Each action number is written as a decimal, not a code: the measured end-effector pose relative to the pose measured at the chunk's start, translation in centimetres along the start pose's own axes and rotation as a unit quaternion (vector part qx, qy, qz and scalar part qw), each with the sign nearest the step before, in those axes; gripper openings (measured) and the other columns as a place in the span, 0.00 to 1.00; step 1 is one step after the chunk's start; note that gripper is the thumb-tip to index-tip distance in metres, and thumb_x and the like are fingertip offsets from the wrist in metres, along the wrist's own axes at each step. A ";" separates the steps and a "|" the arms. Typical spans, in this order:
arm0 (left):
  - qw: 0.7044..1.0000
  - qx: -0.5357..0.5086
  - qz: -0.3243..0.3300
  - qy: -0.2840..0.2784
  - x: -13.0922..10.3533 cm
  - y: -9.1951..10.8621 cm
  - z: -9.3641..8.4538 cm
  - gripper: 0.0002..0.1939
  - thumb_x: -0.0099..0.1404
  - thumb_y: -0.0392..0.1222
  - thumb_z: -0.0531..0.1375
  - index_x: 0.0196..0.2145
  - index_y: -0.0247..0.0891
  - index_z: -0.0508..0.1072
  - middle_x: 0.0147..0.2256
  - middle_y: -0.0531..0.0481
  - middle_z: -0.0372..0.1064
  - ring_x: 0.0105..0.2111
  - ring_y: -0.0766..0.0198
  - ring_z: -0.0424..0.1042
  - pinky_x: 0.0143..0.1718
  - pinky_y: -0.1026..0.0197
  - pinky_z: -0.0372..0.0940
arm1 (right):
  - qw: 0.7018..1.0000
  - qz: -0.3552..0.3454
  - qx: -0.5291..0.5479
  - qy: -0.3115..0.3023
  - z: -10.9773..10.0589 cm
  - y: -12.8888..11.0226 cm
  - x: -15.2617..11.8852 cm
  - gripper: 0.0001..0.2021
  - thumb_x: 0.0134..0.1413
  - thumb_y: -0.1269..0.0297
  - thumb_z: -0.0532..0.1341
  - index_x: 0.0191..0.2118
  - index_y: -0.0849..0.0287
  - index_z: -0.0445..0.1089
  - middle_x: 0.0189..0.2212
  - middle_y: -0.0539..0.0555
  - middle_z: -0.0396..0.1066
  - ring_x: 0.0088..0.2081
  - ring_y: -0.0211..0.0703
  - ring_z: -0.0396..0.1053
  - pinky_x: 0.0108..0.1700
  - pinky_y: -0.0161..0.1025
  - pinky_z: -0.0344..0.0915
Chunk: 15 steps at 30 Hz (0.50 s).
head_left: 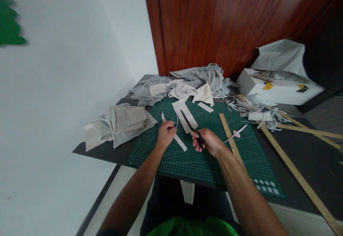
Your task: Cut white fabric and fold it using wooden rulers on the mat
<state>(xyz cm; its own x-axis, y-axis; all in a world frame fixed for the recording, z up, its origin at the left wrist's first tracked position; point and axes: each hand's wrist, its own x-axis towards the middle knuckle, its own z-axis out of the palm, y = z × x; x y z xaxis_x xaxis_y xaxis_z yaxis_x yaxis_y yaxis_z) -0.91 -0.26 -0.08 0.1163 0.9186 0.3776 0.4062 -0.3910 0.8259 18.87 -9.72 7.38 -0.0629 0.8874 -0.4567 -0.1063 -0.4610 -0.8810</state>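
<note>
Cutting appears to be in hand: the left hand [166, 134] pinches a narrow white fabric strip [180, 143] over a green gridded mat [199, 166], the right hand [207, 141] grips black-handled scissors [190, 125], and the next move likely calls for aligning both.

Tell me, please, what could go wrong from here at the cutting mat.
The black scissors in the right hand point across the pale rectangular piece, so a stray snip might nick it. The left hand sits near the blades, so a sideways swing could cut it. The right forearm reaches past the wooden ruler and might nudge it.
</note>
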 end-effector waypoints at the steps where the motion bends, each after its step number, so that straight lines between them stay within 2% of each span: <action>1: 1.000 -0.007 -0.002 0.001 0.0 0.1 -0.1 0.09 0.57 0.28 0.62 0.25 0.40 0.70 0.44 0.48 0.81 0.44 0.59 0.78 0.46 0.56 0.71 | 1.000 -0.020 -0.012 -0.002 -0.3 -0.2 -0.1 0.12 0.62 0.64 0.65 0.28 0.62 0.71 0.21 0.55 0.75 0.17 0.38 0.70 0.17 0.31 0.60; 4: 1.000 -0.025 -0.005 -0.017 0.0 0.4 -0.2 0.09 0.58 0.28 0.61 0.26 0.40 0.69 0.47 0.47 0.82 0.45 0.59 0.79 0.48 0.55 0.71 | 0.994 -0.075 -0.069 0.027 -0.7 -0.7 1.2 0.07 0.62 0.67 0.67 0.32 0.62 0.74 0.27 0.57 0.79 0.21 0.39 0.73 0.21 0.32 0.66; 8: 0.999 -0.014 -0.002 -0.040 -0.2 0.8 -0.1 0.10 0.60 0.27 0.61 0.26 0.40 0.69 0.46 0.48 0.83 0.44 0.59 0.79 0.48 0.55 0.71 | 0.970 -0.111 -0.196 0.095 -1.0 -0.5 4.6 0.07 0.64 0.69 0.65 0.32 0.58 0.71 0.24 0.54 0.78 0.23 0.40 0.74 0.26 0.33 0.67; 10: 0.999 0.003 0.006 -0.049 -0.2 0.8 0.1 0.11 0.59 0.26 0.61 0.27 0.41 0.70 0.44 0.49 0.83 0.45 0.59 0.79 0.49 0.55 0.71 | 0.946 -0.128 -0.269 0.127 -1.2 -0.2 5.6 0.10 0.63 0.68 0.66 0.30 0.56 0.69 0.22 0.52 0.76 0.23 0.39 0.73 0.27 0.33 0.65; 13: 0.997 0.027 0.026 -0.065 -0.2 0.7 0.4 0.11 0.59 0.25 0.62 0.27 0.41 0.72 0.42 0.49 0.83 0.45 0.59 0.79 0.49 0.55 0.71 | 0.914 -0.154 -0.335 0.171 -1.3 0.3 5.4 0.12 0.61 0.67 0.68 0.28 0.54 0.67 0.21 0.50 0.74 0.26 0.40 0.73 0.31 0.34 0.63; 15: 0.994 0.053 0.047 -0.080 -0.1 0.7 0.5 0.11 0.58 0.26 0.63 0.26 0.40 0.72 0.41 0.48 0.83 0.44 0.58 0.79 0.50 0.55 0.72 | 0.902 -0.163 -0.356 0.183 -1.3 0.6 4.4 0.10 0.61 0.65 0.68 0.29 0.54 0.68 0.22 0.50 0.74 0.29 0.42 0.75 0.33 0.35 0.63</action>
<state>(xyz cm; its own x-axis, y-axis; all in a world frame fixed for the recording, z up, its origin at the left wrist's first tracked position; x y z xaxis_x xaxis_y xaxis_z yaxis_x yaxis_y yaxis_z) -0.17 -0.58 0.28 0.2970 0.8790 0.3730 0.4795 -0.4751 0.7378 19.84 -6.04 4.69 0.2025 0.9778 -0.0538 0.6118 -0.1692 -0.7727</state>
